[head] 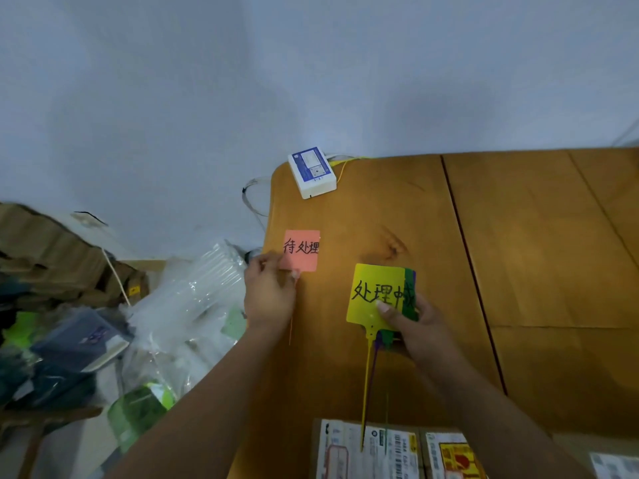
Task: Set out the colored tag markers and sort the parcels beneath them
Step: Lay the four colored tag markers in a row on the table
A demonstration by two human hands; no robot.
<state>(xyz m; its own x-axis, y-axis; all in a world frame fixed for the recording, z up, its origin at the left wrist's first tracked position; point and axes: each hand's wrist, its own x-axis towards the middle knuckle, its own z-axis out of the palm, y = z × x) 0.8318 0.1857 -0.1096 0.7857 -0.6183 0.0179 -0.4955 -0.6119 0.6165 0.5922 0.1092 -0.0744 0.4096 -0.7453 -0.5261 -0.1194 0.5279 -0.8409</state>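
Observation:
A pink tag marker (301,249) with black handwriting lies near the left edge of the wooden table (518,257). My left hand (269,292) pinches its lower left corner. My right hand (418,328) holds a fanned stack of tag markers: a yellow tag (373,292) with black writing on top, with a purple and a green tag (410,295) showing behind its right edge. Their long thin tails hang down toward me. Cardboard parcels (366,451) with printed shipping labels sit at the table's near edge, partly cut off by the frame.
A small white box (312,172) with a blue label and a yellow cord sits at the table's far left corner. Left of the table, the floor holds clear air-cushion packaging (193,292), flattened cardboard (52,250), and dark and green bags (72,344).

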